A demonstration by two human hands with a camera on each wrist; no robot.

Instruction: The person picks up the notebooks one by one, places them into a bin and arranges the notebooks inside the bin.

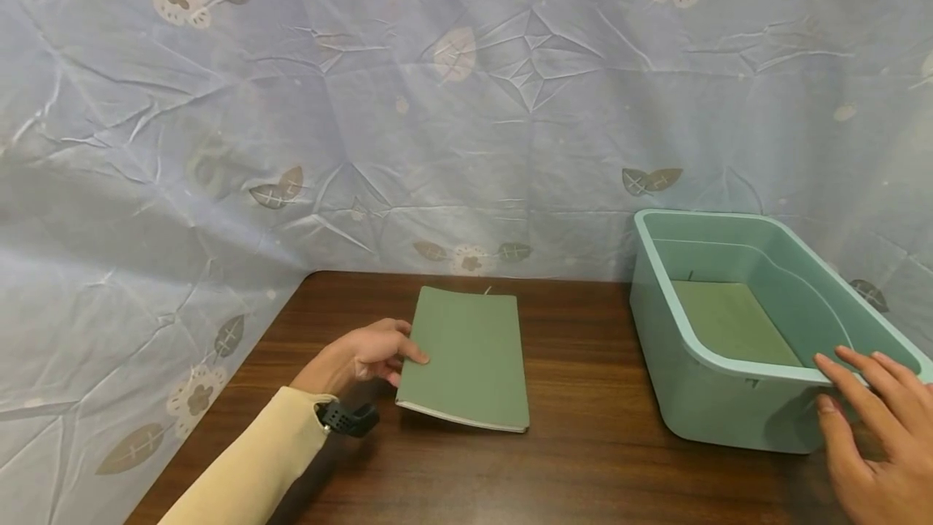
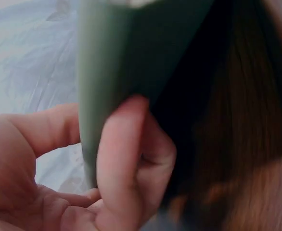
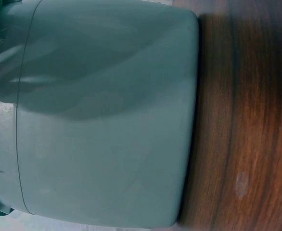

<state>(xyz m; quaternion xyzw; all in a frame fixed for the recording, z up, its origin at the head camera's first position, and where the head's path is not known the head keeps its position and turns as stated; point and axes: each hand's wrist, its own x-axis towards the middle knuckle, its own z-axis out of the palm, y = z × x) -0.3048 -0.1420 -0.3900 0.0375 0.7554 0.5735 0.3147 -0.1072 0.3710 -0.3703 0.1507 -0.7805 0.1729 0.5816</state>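
My left hand (image 1: 375,351) grips a green soft-cover notebook (image 1: 466,359) by its left edge, thumb on the cover and the other fingers underneath. The notebook is slightly bowed, its near edge raised over the table and showing white pages. In the left wrist view, the fingers (image 2: 121,159) curl behind the dark underside of the notebook (image 2: 107,57). At the right, my right hand (image 1: 885,424) has its fingers extended at the near rim of a blue-green plastic bin (image 1: 729,403), thumb lower by the outer wall. Another green notebook (image 1: 729,322) lies flat inside the bin.
A dark brown wood-grain table (image 1: 583,460) carries the bin at its right side. Behind and to the left hangs a wrinkled pale cloth (image 1: 437,128) with flower and leaf prints. A black band (image 1: 350,420) circles the left wrist below a cream sleeve (image 1: 255,460).
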